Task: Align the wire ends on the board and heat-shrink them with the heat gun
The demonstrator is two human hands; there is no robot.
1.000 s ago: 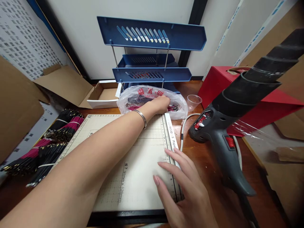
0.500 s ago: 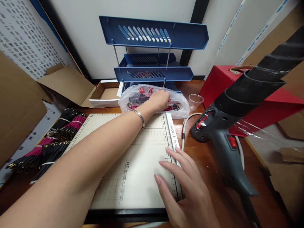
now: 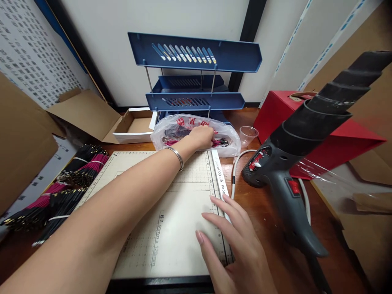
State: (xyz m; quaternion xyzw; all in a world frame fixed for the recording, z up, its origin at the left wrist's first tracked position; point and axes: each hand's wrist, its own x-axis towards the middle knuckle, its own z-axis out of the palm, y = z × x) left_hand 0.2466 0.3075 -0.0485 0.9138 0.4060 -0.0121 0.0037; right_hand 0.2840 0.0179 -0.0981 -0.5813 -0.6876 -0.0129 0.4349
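Your left hand (image 3: 200,137) has dipped a touch lower at the plastic bag (image 3: 161,132) compared with half a second ago, so more of the red lettering (image 3: 192,121) peeks out above it; your right hand (image 3: 240,241) looks pretty much where it was. That left one is curled over the bag's opening, fingertips hidden, so can't tell if you're pinching anything; pink and black wires (image 3: 221,142) show inside the bag, right beside your knuckles. Your right is spread, fingers apart over the right edge of the ruled cutting board (image 3: 180,232); can't tell if they touch it. The bag sits on the tabletop (image 3: 254,208) just past the board's far edge, in front of the blue rack (image 3: 196,53); a clear cup (image 3: 248,135) stands just right of it, tied wire bundles (image 3: 95,163) lie left of the board, and the gun-shaped tool (image 3: 284,196) is off to your right.
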